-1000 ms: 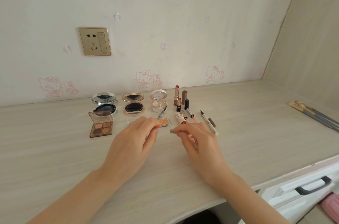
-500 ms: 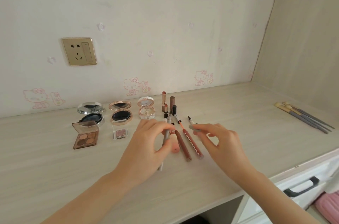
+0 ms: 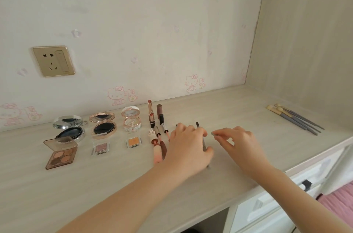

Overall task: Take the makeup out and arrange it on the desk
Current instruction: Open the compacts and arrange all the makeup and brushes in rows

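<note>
A pale wooden desk (image 3: 248, 116) stands below a cat-stickered wall (image 3: 152, 41). On the desk, the left hand (image 3: 188, 145) pinches a grey pencil (image 3: 204, 142), and the right hand (image 3: 236, 140) pinches a small cap (image 3: 214, 133).

Pale wood-grain corner in soft, even light.
A cream wall (image 3: 152, 22) with faint pink cat stickers (image 3: 116, 95) and a gold socket (image 3: 53, 61) backs the light table (image 3: 76, 194); a matching side panel (image 3: 305, 41) closes the right. Below the table's edge sit white drawers (image 3: 263, 208) with a dark handle (image 3: 306, 184), beside pink fabric (image 3: 340, 200).
</note>
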`<state>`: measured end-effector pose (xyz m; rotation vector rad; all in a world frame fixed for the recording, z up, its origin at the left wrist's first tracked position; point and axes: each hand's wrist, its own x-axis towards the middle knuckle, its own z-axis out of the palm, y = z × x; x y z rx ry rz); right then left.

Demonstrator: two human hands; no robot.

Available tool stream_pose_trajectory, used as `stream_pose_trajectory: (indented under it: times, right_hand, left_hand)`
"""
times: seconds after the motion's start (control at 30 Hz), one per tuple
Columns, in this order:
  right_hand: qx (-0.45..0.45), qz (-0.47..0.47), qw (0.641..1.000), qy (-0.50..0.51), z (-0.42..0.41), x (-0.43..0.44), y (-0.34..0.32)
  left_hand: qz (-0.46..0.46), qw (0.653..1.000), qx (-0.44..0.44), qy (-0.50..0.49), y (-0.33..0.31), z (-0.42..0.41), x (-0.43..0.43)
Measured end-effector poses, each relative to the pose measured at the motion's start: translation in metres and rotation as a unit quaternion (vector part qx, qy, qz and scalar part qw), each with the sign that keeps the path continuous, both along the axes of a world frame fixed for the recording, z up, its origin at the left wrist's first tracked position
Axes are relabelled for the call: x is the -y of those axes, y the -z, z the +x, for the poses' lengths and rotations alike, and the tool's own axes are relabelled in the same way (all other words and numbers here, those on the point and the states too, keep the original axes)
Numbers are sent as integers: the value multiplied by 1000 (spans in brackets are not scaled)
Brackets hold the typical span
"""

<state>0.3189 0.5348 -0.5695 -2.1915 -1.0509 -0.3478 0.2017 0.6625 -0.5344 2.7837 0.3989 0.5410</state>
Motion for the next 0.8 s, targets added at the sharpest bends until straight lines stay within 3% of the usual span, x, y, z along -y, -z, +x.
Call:
stream_pose_trajectory:
  times: [0.13, 0.27, 0.4, 0.8]
  right_hand:
    - [-3, -48, 999, 2, 3, 7, 0]
    - [89, -88, 992, -15, 3, 7, 6]
    - [139, -65, 988, -27, 8, 6, 12]
    - [81, -78, 992, -50, 16, 7, 14]
  left_hand:
    - [65, 996, -52, -6, 11, 21, 3]
    - [124, 990, -71, -10, 18, 30, 0]
    - [147, 986, -74, -4, 22, 33, -1]
    - [141, 989, -44, 3, 17, 23, -4]
